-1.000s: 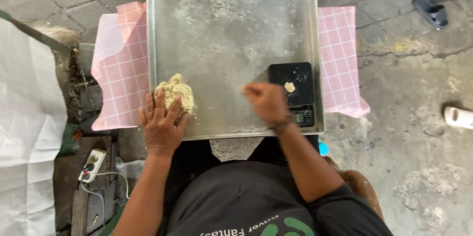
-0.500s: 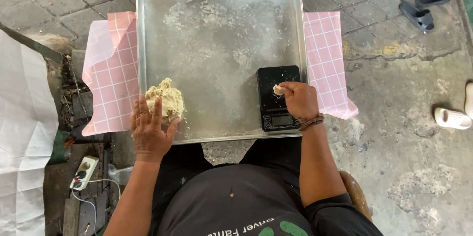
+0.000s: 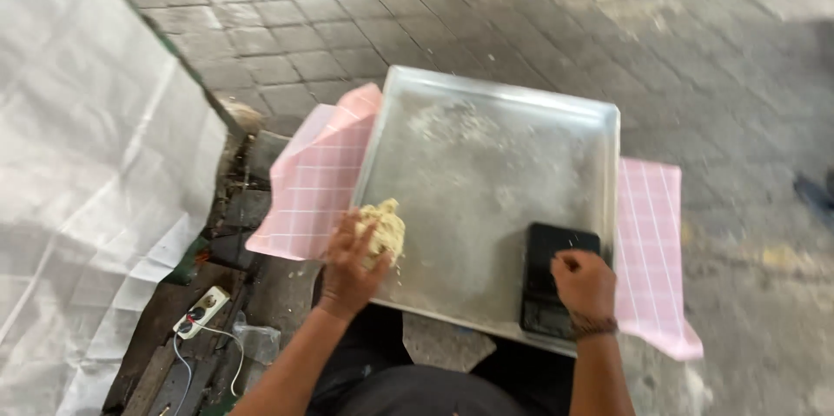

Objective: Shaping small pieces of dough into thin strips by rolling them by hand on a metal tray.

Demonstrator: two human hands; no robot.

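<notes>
**Dough lump sits at the tray's near left corner**

The dough lump [image 3: 383,227] is pale yellow, bumpy and crumbly. It lies inside the big metal tray [image 3: 495,129], by the near left edge. The left hand [image 3: 352,264] rests on it with fingers spread wide. The right hand [image 3: 584,284] is curled tight over the small black scale [image 3: 547,294], just as it was a moment ago. Now the tray looks tilted and sits more to the right in the view. A pink checked cloth [image 3: 317,181] lies under the tray.
</notes>
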